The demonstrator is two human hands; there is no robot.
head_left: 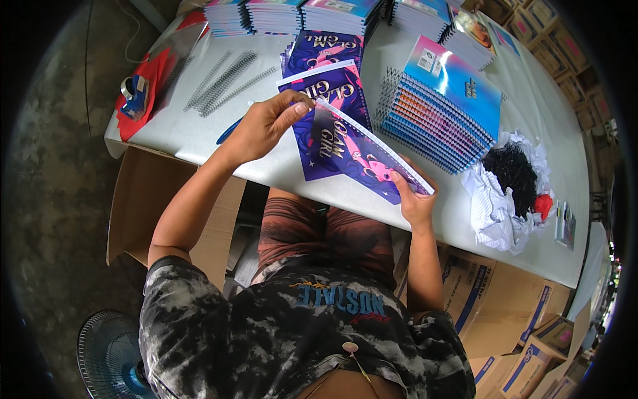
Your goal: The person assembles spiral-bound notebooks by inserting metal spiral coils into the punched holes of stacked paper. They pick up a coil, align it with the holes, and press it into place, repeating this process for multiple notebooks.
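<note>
With fingers and thumb of the right hand (417, 205), gripping the lower-right end of a purple notebook (353, 151), tilted up off the table (166, 130), dead centre of the frame. With the left hand (271, 125), bent in close at the notebook's upper-left end, thumb near forefinger; too small to tell if pinching edge or wire. Along that edge, a pale, perforated-looking strip, coil not clearly visible.

Just beyond, top centre: more purple notebooks (340, 45), apparently without coils, so probably left to bind. Over in the upper left, loose wire coils (226, 80), seemingly unused. Across to the upper right, a tall stack of blue notebooks (458, 86), spirals in place: looking done. Along the top edge, further spiral-bound piles (272, 14). Judging from all that: partway through, at an early stage on this one.
</note>
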